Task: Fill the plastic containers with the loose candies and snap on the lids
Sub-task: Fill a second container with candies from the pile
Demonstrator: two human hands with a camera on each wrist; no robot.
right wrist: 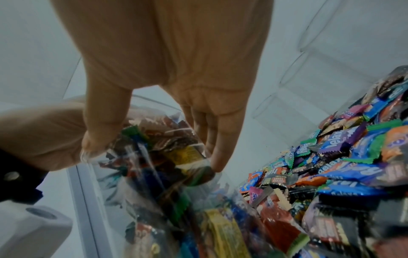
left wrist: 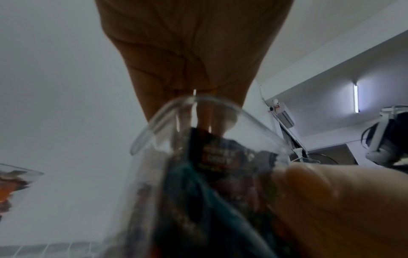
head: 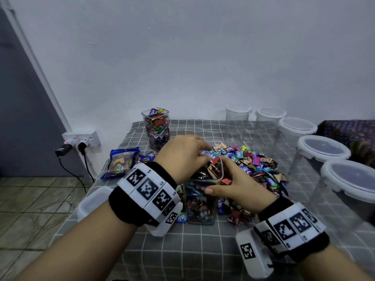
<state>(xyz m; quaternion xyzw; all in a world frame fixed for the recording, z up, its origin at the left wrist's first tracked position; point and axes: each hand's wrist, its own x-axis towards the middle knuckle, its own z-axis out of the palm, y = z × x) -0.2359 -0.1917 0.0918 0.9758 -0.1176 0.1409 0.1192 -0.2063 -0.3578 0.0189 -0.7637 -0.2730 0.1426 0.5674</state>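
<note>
**Topping up the square container**

The checked surface (head: pixel 203 250) carries a heap of wrapped candies (head: pixel 249 161) just beyond and to the right of a clear square container (head: pixel 200 201). It stands upright, long axis vertical, nearly full, directly between both hands. The right hand (head: pixel 239 189) clasps its rim, thumb in front. The left hand (head: pixel 182 157) is bunched over the mouth, fingers curled on candies. A filled container (head: pixel 156 126) and lidded empties (head: pixel 322 147) stand behind.
</note>
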